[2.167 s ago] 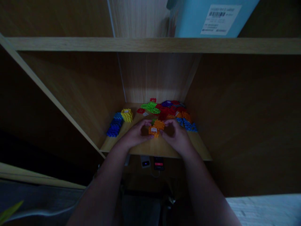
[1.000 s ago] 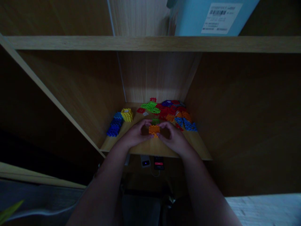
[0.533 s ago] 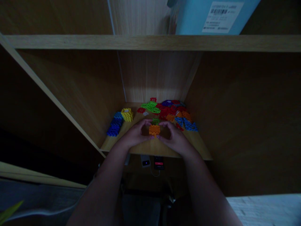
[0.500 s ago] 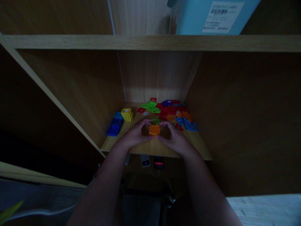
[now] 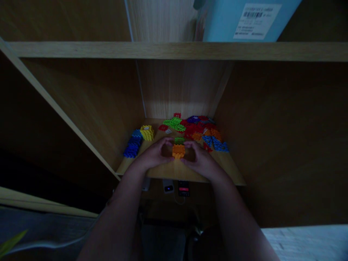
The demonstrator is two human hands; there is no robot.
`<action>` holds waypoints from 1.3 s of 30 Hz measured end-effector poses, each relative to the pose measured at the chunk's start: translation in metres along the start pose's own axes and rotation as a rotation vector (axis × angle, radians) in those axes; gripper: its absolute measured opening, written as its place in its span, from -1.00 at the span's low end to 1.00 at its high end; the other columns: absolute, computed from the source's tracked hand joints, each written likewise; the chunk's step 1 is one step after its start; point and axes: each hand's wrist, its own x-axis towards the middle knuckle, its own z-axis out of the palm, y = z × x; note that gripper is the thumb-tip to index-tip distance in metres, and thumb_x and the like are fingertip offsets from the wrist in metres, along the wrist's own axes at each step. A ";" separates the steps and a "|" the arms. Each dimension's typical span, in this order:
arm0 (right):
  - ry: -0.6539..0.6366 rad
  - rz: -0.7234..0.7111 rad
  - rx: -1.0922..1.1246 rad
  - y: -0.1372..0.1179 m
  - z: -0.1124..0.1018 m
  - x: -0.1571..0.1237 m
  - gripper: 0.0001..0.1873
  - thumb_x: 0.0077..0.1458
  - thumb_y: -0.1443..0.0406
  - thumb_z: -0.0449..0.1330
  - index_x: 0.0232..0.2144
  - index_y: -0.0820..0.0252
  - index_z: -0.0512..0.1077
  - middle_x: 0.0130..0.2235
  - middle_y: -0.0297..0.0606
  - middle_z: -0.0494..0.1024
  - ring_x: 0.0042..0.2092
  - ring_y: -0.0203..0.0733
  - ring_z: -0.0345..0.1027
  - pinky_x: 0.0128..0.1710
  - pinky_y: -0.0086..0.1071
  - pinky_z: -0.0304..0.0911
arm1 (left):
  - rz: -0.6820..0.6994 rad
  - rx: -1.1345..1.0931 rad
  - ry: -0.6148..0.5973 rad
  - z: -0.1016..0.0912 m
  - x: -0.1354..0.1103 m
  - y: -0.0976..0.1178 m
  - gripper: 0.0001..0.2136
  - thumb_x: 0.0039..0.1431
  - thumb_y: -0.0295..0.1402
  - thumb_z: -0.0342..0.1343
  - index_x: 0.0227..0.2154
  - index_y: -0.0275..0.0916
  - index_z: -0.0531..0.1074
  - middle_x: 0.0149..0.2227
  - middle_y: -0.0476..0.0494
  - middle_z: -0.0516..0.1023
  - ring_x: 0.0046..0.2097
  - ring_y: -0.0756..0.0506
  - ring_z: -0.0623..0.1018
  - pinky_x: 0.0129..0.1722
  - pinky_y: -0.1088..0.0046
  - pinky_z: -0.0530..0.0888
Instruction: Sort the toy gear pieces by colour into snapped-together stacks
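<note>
Orange, square, notched plastic tile stack (image 5: 178, 151): I'm seemingly squaring it, left hand (image 5: 155, 155) and right hand (image 5: 201, 157) curved half-open around it, grip unclear; next likely needs even pressure.

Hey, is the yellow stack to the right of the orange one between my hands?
No, the yellow stack stands left of the orange stack, near the blue pieces.

Legible text: none. A white label (image 5: 257, 21) on the light-blue box (image 5: 220, 21) carries a barcode (image 5: 252, 15) with printed lines (image 5: 257, 33) above and below it; characters too small and blurred to read. The dark device (image 5: 183, 185) below the shelf (image 5: 160, 172) displays a red bar (image 5: 183, 189), and the pale device (image 5: 168, 184) beside it a small blue mark (image 5: 168, 188); neither can be deciphered
</note>
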 end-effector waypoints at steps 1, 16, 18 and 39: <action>0.002 0.001 -0.003 0.000 0.000 0.000 -0.38 0.17 0.24 0.44 0.22 -0.01 0.34 0.18 -0.13 0.58 0.22 0.03 0.50 0.26 -0.01 0.40 | 0.000 0.011 -0.003 0.000 0.000 0.000 -0.28 0.09 -0.31 0.48 0.31 -0.15 0.36 0.16 -0.22 0.59 0.22 -0.26 0.57 0.35 0.05 0.43; -0.015 0.008 -0.002 0.004 0.002 0.000 -0.38 0.20 0.26 0.41 0.24 0.00 0.32 0.15 -0.13 0.59 0.20 0.03 0.51 0.25 -0.01 0.40 | 0.011 0.058 -0.015 0.002 0.001 0.003 -0.40 0.14 -0.34 0.41 0.24 -0.16 0.41 0.21 -0.22 0.58 0.25 -0.25 0.57 0.34 0.09 0.44; -0.013 0.011 0.007 0.004 0.003 0.000 -0.38 0.19 0.27 0.41 0.24 0.00 0.32 0.14 -0.13 0.60 0.19 0.02 0.52 0.25 -0.02 0.39 | 0.002 0.066 -0.019 0.002 0.000 0.004 -0.40 0.15 -0.35 0.40 0.25 -0.17 0.40 0.22 -0.23 0.57 0.25 -0.25 0.56 0.34 0.10 0.44; -0.005 -0.011 -0.044 0.002 0.006 -0.001 -0.42 0.24 0.26 0.36 0.26 0.02 0.33 0.17 -0.10 0.59 0.21 0.03 0.52 0.27 0.00 0.40 | 0.006 0.078 -0.014 0.006 0.001 0.005 -0.44 0.15 -0.37 0.39 0.22 -0.17 0.43 0.20 -0.20 0.60 0.22 -0.23 0.59 0.32 0.14 0.46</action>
